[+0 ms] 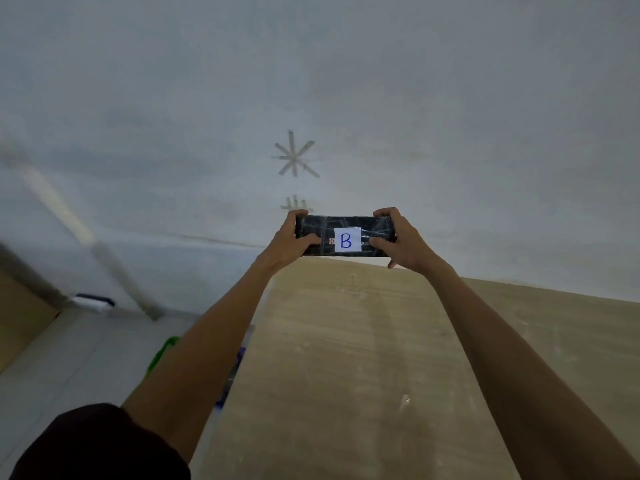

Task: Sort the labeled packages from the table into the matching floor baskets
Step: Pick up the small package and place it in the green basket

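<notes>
A black package (346, 227) wrapped in clear tape carries a white label with a blue letter B. I hold it up at arm's length above the far edge of the wooden table (346, 358). My left hand (292, 240) grips its left end and my right hand (401, 242) grips its right end, thumbs on the front face. Beside the table's left edge, partly hidden by my left forearm, a green basket rim (161, 355) and something blue (232, 375) show on the floor.
A grey wall with tape marks (296, 157) rises behind the table. A pale pipe (69, 223) runs down the wall at left. A small black and white object (93, 302) lies on the tiled floor. A cardboard-coloured surface (20, 313) is at far left.
</notes>
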